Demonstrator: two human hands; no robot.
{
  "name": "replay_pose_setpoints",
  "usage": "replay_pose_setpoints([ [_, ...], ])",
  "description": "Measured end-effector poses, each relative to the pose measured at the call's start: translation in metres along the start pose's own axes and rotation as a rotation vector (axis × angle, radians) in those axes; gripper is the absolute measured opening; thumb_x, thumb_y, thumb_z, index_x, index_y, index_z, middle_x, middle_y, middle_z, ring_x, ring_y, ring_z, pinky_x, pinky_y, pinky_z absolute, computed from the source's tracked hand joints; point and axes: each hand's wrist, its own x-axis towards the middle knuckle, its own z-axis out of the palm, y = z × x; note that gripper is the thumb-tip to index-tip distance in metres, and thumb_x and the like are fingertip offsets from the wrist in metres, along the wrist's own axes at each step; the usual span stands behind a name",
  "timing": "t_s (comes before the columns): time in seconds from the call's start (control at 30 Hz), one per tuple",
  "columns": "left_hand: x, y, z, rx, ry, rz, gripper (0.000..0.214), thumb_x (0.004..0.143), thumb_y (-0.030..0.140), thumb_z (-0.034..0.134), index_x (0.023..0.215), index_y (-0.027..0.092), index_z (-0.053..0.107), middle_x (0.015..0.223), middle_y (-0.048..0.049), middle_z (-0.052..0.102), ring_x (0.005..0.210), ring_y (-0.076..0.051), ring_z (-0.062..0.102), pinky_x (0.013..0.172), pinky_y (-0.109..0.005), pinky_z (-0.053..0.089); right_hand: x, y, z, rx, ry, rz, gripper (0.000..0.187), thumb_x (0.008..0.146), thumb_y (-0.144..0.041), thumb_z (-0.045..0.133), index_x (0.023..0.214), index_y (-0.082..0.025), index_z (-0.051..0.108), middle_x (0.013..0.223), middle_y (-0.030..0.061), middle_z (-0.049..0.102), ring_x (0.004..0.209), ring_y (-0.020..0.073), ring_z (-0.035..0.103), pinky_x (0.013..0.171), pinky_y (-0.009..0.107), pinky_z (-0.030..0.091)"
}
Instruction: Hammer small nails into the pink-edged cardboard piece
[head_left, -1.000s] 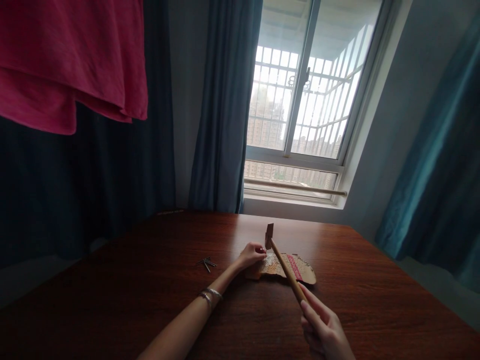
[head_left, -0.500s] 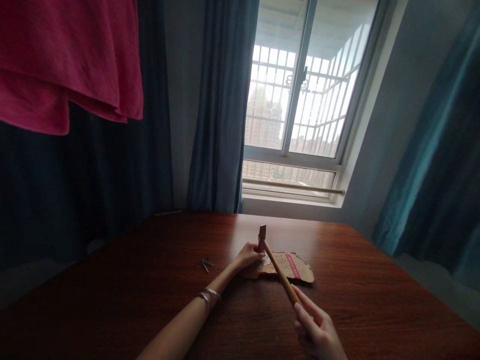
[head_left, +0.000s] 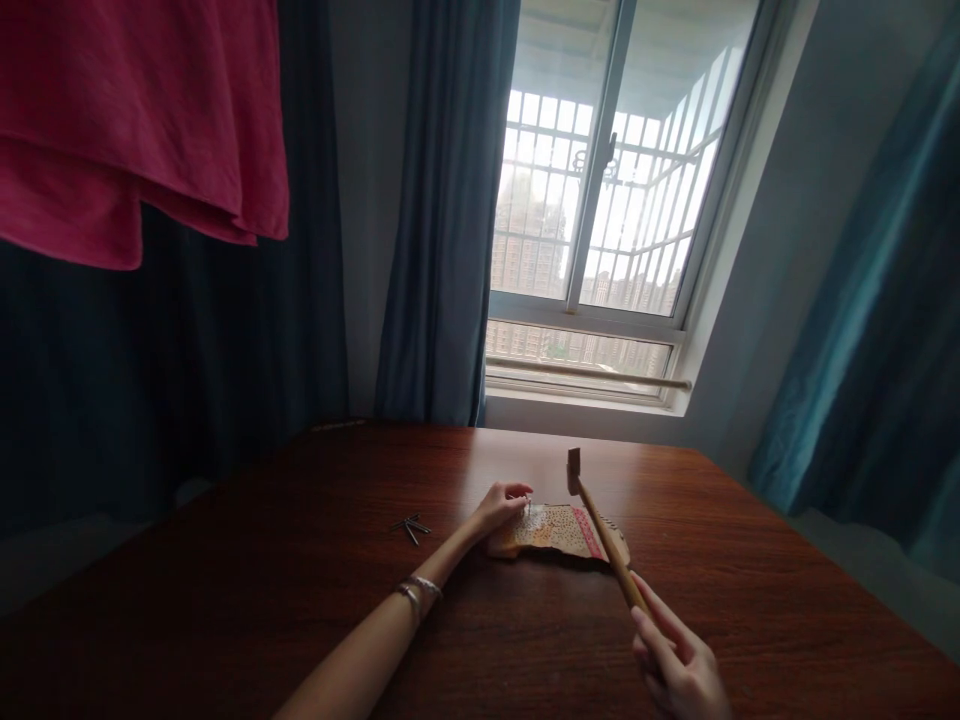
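My right hand point(head_left: 679, 650) is wrapped round the wooden handle of a hammer point(head_left: 604, 540), whose head is raised above the table, right of my left hand. My left hand point(head_left: 502, 507) pinches a thin nail point(head_left: 529, 507) that stands upright over the left part of a flat tan board point(head_left: 553, 528). Dots and a red band mark the board, and one edge is notched; its material is hard to tell. Several loose dark nails point(head_left: 411, 526) lie in a crossed pile left of my left hand.
Everything rests on a brown wooden table point(head_left: 247, 600). Behind it are a barred window point(head_left: 592, 220) and a blue curtain point(head_left: 446, 220). Pink cloth point(head_left: 150, 130) hangs at the upper left, and another curtain point(head_left: 862, 330) hangs on the right.
My right hand and the hammer have moved right, taking the hammer head away from my left fingers. The nail now shows. My left hand stays nearly in place.
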Motion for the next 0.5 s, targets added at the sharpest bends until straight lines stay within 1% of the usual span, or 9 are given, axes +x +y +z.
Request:
replay_pose_setpoints([
  [0.07, 0.0, 0.001, -0.003, -0.068, 0.032, -0.005, 0.042, 0.069, 0.023, 0.044, 0.104, 0.012, 0.064, 0.085, -0.0051, 0.066, 0.08, -0.016, 0.059, 0.072, -0.024, 0.044, 0.006, 0.001, -0.012, -0.051, 0.088, -0.071, 0.087, 0.053, -0.051, 0.075, 0.126, -0.011, 0.049, 0.045, -0.0056, 0.05, 0.036, 0.0067, 0.044, 0.031, 0.015, 0.028],
  [0.13, 0.001, 0.001, -0.004, -0.121, 0.076, -0.022, 0.045, 0.069, 0.02, 0.038, 0.105, 0.01, 0.064, 0.082, -0.0055, 0.066, 0.077, -0.015, 0.059, 0.072, -0.024, 0.045, 0.014, 0.003, -0.026, -0.146, 0.187, -0.157, 0.081, 0.054, -0.049, 0.074, 0.123, -0.011, 0.053, 0.054, -0.001, 0.061, 0.046, 0.0122, 0.055, 0.036, 0.018, 0.038],
  [0.2, 0.002, -0.001, -0.005, -0.127, 0.131, -0.051, 0.045, 0.069, 0.018, 0.034, 0.1, 0.009, 0.066, 0.078, -0.0059, 0.065, 0.073, -0.015, 0.059, 0.07, -0.024, 0.045, 0.024, 0.006, -0.044, -0.276, 0.291, -0.237, 0.072, 0.057, -0.047, 0.071, 0.118, -0.011, 0.058, 0.073, 0.0045, 0.07, 0.065, 0.0187, 0.063, 0.047, 0.021, 0.047],
  [0.27, 0.003, -0.002, -0.004, -0.055, 0.205, -0.078, 0.042, 0.07, 0.018, 0.035, 0.095, 0.01, 0.068, 0.074, -0.0053, 0.065, 0.072, -0.015, 0.058, 0.069, -0.024, 0.045, 0.033, 0.01, -0.064, -0.423, 0.373, -0.273, 0.064, 0.06, -0.047, 0.066, 0.113, -0.01, 0.062, 0.094, 0.0084, 0.071, 0.086, 0.0243, 0.064, 0.062, 0.024, 0.051],
  [0.33, 0.003, -0.003, -0.002, 0.074, 0.288, -0.102, 0.037, 0.071, 0.016, 0.037, 0.089, 0.012, 0.069, 0.072, -0.0046, 0.065, 0.071, -0.015, 0.058, 0.069, -0.024, 0.045, 0.041, 0.013, -0.084, -0.569, 0.411, -0.234, 0.062, 0.062, -0.047, 0.061, 0.113, -0.012, 0.063, 0.104, 0.01, 0.068, 0.097, 0.0278, 0.062, 0.07, 0.027, 0.051],
  [0.37, 0.003, -0.004, -0.002, 0.137, 0.321, -0.114, 0.034, 0.07, 0.014, 0.039, 0.086, 0.012, 0.07, 0.072, -0.0044, 0.066, 0.071, -0.014, 0.058, 0.069, -0.024, 0.044, 0.044, 0.015, -0.093, -0.629, 0.427, -0.203, 0.061, 0.063, -0.048, 0.059, 0.113, -0.013, 0.062, 0.105, 0.0107, 0.068, 0.097, 0.0291, 0.062, 0.071, 0.029, 0.051],
  [0.43, 0.002, -0.005, 0.0, 0.234, 0.35, -0.138, 0.032, 0.068, 0.009, 0.041, 0.081, 0.013, 0.07, 0.073, -0.0047, 0.067, 0.072, -0.014, 0.059, 0.07, -0.023, 0.044, 0.049, 0.017, -0.109, -0.711, 0.454, -0.138, 0.061, 0.064, -0.049, 0.057, 0.114, -0.014, 0.062, 0.102, 0.0121, 0.069, 0.091, 0.0311, 0.064, 0.068, 0.033, 0.051],
  [0.5, 0.002, -0.006, 0.001, 0.298, 0.341, -0.158, 0.031, 0.066, 0.006, 0.042, 0.077, 0.014, 0.07, 0.074, -0.0048, 0.068, 0.075, -0.014, 0.06, 0.07, -0.023, 0.043, 0.051, 0.019, -0.121, -0.758, 0.481, -0.093, 0.06, 0.064, -0.049, 0.057, 0.113, -0.015, 0.063, 0.098, 0.0137, 0.07, 0.082, 0.0323, 0.065, 0.063, 0.036, 0.05],
])
